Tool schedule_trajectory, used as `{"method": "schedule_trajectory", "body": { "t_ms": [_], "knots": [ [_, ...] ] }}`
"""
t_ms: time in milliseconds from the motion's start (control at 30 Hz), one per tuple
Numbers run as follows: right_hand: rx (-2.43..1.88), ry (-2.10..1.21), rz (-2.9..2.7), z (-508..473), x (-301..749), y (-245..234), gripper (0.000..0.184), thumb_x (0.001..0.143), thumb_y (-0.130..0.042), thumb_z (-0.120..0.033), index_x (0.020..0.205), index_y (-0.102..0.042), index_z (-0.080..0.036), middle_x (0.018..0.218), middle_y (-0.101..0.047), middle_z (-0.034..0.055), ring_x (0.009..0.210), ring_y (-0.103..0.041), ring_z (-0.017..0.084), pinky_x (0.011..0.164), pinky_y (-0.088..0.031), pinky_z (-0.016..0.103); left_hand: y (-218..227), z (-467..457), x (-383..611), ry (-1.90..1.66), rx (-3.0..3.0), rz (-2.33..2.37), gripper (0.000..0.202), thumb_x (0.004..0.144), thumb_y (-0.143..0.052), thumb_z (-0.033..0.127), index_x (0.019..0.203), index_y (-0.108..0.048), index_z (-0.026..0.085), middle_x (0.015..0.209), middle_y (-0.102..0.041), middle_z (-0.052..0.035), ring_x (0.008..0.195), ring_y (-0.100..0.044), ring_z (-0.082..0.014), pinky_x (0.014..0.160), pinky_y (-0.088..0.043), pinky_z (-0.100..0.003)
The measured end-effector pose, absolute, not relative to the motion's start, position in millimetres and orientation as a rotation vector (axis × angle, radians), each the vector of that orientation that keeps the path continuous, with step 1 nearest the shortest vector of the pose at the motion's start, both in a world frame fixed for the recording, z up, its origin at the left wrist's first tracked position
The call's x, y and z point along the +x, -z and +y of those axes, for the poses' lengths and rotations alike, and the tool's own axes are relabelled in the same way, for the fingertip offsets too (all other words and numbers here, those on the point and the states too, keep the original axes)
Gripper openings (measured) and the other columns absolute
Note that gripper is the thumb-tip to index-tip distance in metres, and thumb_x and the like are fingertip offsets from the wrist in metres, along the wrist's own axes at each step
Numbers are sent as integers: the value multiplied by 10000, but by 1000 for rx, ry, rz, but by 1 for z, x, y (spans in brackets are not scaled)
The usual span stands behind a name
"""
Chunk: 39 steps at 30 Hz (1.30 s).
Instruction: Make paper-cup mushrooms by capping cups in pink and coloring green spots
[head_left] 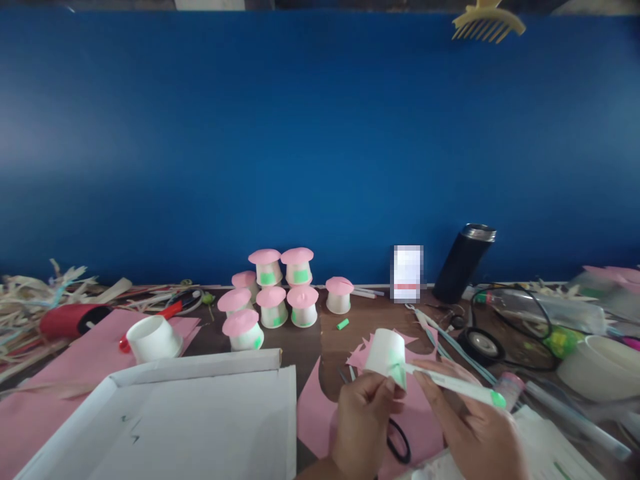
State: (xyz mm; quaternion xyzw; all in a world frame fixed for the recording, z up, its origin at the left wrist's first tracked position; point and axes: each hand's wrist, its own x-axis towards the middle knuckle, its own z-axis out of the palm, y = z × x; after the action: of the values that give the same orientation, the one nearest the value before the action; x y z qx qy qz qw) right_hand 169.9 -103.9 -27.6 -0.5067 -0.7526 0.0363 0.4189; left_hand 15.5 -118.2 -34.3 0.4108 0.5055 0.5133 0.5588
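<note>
A white paper cup (384, 351) is tilted in front of me, its rim end pinched by my left hand (363, 417). My right hand (473, 423) grips a white marker with a green end (453, 385), and its tip meets the side of the cup. Green colouring shows on the cup there. A loose green marker cap (343, 324) lies on the table beyond. Several upturned cups with pink paper tops and green patches, such as this one (272, 313), stand grouped at the back, some stacked. One pink-topped cup (339, 300) stands apart from them.
Cut pink paper (320, 407) and scissors (399, 440) lie under my hands. A white box lid (220, 413) is at left, with a plain white cup (153, 339) behind it. A dark flask (463, 263) leans against the blue wall. Clutter with cables (530, 360) fills the right.
</note>
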Motion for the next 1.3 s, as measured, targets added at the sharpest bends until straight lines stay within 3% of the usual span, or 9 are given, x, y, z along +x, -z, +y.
{"method": "schedule_trajectory", "body": {
  "t_ms": [200,267,433,700,900,1033,1200,1300],
  "knots": [
    [-1300,-71,-1862,-106,172,33,282,835,-566,-446,929,-709,-221,813,-749,31,646,-672,180,831,-529,314,38,-117,15,-1262,964,1134,377,801,-562,459,717,-714,123,768,-677,-76,697,-640,-187,680,-503,-289],
    [-1276,-81,-1890,-105,172,33,258,847,-562,-414,958,-705,-230,864,-747,29,698,-678,179,846,-521,310,38,-117,15,-1261,964,1125,376,797,-569,460,710,-712,123,769,-680,-77,703,-641,-189,688,-506,-291],
    [-1180,-91,-1876,-99,171,33,225,854,-566,-339,1022,-682,-242,1061,-703,38,1042,-625,223,929,-481,353,35,-118,15,-1205,947,1157,351,792,-574,455,719,-708,139,781,-703,-74,734,-658,-202,716,-501,-301],
    [-1302,-115,-1832,-107,171,32,257,828,-579,-439,932,-712,-246,889,-753,22,769,-699,191,770,-547,271,34,-119,15,-1250,970,1126,400,782,-578,497,707,-720,131,778,-698,-87,720,-645,-204,700,-512,-308],
    [-1267,-119,-1883,-105,170,32,257,860,-540,-392,965,-729,-253,970,-745,19,877,-700,219,740,-560,272,36,-119,15,-1224,956,1155,386,785,-580,488,727,-716,131,777,-705,-80,709,-652,-200,704,-510,-307],
    [-1267,-155,-1903,-104,170,31,252,855,-557,-378,967,-733,-237,962,-748,14,776,-715,196,695,-565,257,37,-118,15,-1248,946,1130,388,780,-583,486,723,-718,127,773,-705,-85,720,-648,-201,703,-514,-305],
    [-1246,-103,-1888,-103,169,28,260,864,-537,-385,959,-727,-235,985,-740,21,889,-697,217,816,-540,297,37,-118,16,-1235,936,1145,372,771,-591,489,718,-719,143,770,-703,-74,720,-646,-196,708,-513,-304],
    [-1266,-101,-1862,-104,169,29,254,858,-542,-410,902,-721,-236,924,-747,21,846,-698,198,758,-545,269,37,-119,16,-1240,932,1135,368,771,-596,479,716,-719,136,763,-696,-76,706,-639,-192,701,-512,-304]
  ]
}}
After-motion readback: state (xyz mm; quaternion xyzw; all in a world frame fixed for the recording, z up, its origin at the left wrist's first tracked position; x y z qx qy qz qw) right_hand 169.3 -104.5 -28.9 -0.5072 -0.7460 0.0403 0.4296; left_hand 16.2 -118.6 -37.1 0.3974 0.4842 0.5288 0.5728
